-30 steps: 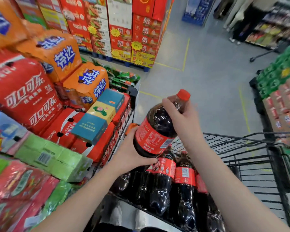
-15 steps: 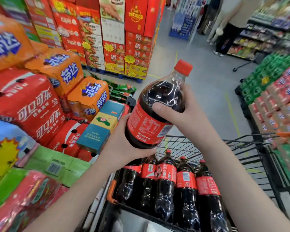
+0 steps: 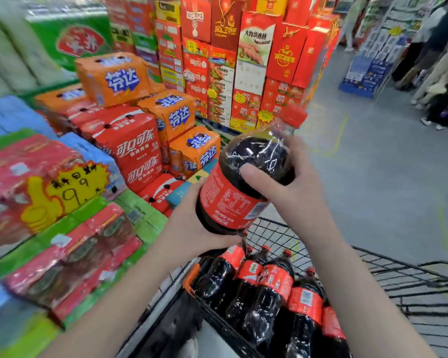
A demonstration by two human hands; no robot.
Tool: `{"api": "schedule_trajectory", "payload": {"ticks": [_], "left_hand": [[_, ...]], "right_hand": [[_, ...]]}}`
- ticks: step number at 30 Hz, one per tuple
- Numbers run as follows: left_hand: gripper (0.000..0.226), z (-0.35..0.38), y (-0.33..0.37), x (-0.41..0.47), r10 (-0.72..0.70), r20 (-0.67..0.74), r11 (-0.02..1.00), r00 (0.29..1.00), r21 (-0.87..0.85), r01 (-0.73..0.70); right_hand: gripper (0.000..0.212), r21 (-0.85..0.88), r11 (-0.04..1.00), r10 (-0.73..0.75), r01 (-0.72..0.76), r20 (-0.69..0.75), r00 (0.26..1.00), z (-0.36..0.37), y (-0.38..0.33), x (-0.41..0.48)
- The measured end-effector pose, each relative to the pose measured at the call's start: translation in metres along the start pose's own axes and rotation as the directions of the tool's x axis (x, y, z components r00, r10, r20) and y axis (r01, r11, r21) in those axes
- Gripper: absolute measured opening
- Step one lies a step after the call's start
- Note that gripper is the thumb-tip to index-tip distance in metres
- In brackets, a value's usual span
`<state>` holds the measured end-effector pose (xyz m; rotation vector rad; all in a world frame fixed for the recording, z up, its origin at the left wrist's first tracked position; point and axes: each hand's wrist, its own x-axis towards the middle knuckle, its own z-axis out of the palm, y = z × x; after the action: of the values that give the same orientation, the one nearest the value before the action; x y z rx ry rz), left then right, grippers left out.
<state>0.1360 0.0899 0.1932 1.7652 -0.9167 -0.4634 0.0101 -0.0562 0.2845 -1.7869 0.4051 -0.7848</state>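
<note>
I hold a large cola bottle [image 3: 233, 200] with a red label and red cap, tilted with its cap up and to the right, above the shopping cart [image 3: 411, 277]. My left hand [image 3: 192, 228] cups the bottle's base from the left and below. My right hand [image 3: 287, 184] grips its dark shoulder from the right, fingers curled round it. Several more cola bottles [image 3: 267, 293] lie side by side in the near end of the cart.
Stacked drink cases fill the left: red cola cases [image 3: 135, 156], orange cases [image 3: 114, 78], green and red packs [image 3: 70, 254] with a yellow price sign [image 3: 70, 187]. A tower of red boxes [image 3: 243, 60] stands ahead. Grey aisle floor [image 3: 373, 164] and people [image 3: 435, 60] lie to the right.
Both hands have lifted the bottle up and out of the cart, and the view has swung up and left toward the stacked cases.
</note>
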Motion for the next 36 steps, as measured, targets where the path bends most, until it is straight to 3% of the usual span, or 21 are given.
{"api": "schedule_trajectory", "payload": {"ticks": [5,13,17,22,27,36], "left_hand": [[0.108,0.008,0.021,-0.054,-0.056,-0.152,0.998,0.987,0.018,0.059],[0.105,0.005,0.034,-0.151,-0.168,-0.403,0.976,0.9,0.06,0.21],[0.103,-0.004,0.044,-0.201,-0.212,-0.536,0.959,0.817,0.046,0.279],[0.103,-0.021,0.048,-0.269,-0.228,-0.667,0.943,0.71,0.031,0.333],[0.104,-0.038,0.058,-0.348,-0.24,-0.768,0.931,0.595,-0.009,0.364],[0.104,-0.056,0.081,-0.528,-0.237,-0.899,0.903,0.369,-0.065,0.424]], "right_hand": [[0.073,0.064,0.997,-0.052,0.044,0.132,0.99,-0.003,-0.009,-0.024],[0.072,0.172,0.984,-0.107,0.044,0.377,0.92,0.022,-0.024,-0.066],[0.066,0.226,0.973,-0.155,0.046,0.495,0.855,0.048,-0.042,-0.088],[0.081,0.277,0.96,-0.207,0.038,0.61,0.765,0.085,-0.074,-0.124],[0.07,0.359,0.933,-0.258,-0.017,0.703,0.663,0.127,-0.111,-0.178],[0.075,0.401,0.915,-0.335,-0.036,0.809,0.483,0.199,-0.178,-0.318]]}}
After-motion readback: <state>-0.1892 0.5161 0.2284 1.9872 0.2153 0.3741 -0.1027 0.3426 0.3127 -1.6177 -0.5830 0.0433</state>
